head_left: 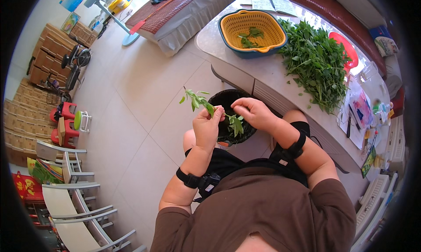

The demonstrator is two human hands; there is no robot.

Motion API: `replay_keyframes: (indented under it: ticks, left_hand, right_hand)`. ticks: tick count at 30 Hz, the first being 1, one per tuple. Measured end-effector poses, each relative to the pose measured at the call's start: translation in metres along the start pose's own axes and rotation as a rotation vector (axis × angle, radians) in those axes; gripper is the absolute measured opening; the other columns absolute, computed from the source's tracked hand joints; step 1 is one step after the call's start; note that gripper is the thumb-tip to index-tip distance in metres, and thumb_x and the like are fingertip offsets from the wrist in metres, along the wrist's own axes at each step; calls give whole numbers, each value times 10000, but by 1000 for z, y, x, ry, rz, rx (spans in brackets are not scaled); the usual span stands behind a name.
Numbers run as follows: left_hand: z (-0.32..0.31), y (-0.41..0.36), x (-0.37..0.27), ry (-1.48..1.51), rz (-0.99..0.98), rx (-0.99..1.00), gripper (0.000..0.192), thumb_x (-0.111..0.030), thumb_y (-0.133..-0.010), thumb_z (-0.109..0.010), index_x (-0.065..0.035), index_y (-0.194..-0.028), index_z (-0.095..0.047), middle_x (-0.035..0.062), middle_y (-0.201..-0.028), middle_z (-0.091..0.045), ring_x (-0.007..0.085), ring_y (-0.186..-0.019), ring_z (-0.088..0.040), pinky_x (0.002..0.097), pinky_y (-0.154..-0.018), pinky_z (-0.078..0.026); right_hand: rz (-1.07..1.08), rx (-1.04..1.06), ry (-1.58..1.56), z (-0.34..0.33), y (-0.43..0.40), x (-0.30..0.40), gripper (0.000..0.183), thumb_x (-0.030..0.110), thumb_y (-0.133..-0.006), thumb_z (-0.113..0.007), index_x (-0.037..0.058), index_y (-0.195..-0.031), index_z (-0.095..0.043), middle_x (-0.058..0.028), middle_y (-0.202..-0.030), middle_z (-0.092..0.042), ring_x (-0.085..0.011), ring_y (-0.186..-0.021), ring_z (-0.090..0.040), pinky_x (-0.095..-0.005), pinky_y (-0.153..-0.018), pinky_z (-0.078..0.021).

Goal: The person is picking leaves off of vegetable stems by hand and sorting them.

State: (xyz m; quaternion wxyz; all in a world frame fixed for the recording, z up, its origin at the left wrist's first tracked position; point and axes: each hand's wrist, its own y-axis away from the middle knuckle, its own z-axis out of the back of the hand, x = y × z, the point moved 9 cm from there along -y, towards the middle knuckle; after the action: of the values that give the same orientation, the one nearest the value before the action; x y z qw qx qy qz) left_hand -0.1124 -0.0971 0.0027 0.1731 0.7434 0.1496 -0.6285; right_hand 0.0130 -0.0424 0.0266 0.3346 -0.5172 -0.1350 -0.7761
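My left hand (208, 125) pinches a leafy green stem (197, 100) between thumb and fingers; its leaves point up and to the left. Close by on the right, my right hand (251, 112) is bent with its fingertips near the stem's lower part; whether it holds anything cannot be made out. Below both hands stands a bin with a black liner (249, 136), and a leafy sprig (235, 124) shows over it. On the table lies a large heap of leafy green stems (315, 61). Beside it, a yellow basket (230, 41) nested in a blue one holds a few leaves.
The table (210, 44) also bears an open notebook (274, 5), a red plastic basin (350, 51), papers and a black pen (349, 125). Metal-framed chairs (75, 186), red stools (67, 133) and stacked cardboard boxes (26, 117) stand at the left. A fan base (131, 39) stands on the floor.
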Motion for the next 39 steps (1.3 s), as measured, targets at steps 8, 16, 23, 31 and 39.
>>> replay_keyframes:
  ticks: [8, 16, 23, 31, 39]
  left_hand:
    - [-10, -6, -2, 24, 16, 44, 106, -70, -765, -559, 13, -830, -566, 64, -735, -575, 109, -631, -540, 216, -593, -456]
    - [-17, -6, 2, -12, -11, 25, 105, -67, -765, -559, 22, -821, -570, 74, -719, -574, 120, -615, -547, 221, -586, -464]
    - [-6, -7, -4, -26, -57, -65, 98, -64, -770, -551, 29, -799, -561, 84, -708, -576, 125, -606, -554, 227, -574, -476]
    - [3, -14, -6, 52, 26, -50, 114, -89, -773, -551, 23, -793, -554, 88, -687, -572, 145, -601, -562, 232, -556, -477]
    - [1, -16, -1, 74, 40, -52, 120, -98, -772, -553, 20, -795, -556, 85, -702, -572, 141, -608, -559, 226, -551, -477]
  right_hand:
    - [54, -25, 135, -1, -3, 3, 101, 126, -663, -549, 63, -730, -590, -81, -648, -517, -232, -614, -518, -291, -555, -420]
    - [-269, -33, -91, 7, -10, -30, 155, 125, -652, -528, -3, -711, -591, -81, -550, -528, -132, -501, -477, -260, -496, -395]
    - [-385, -204, -189, 19, -9, -85, 152, 150, -690, -519, 21, -734, -584, -34, -606, -526, -82, -564, -462, -217, -514, -378]
    - [-452, 22, -616, 5, 1, -75, 242, 66, -764, -414, 42, -994, -487, -5, -714, -503, -70, -647, -436, -193, -593, -364]
    - [-310, 254, -362, -22, 5, -50, 182, 170, -784, -518, 46, -899, -587, -14, -806, -587, -66, -750, -511, -209, -700, -406]
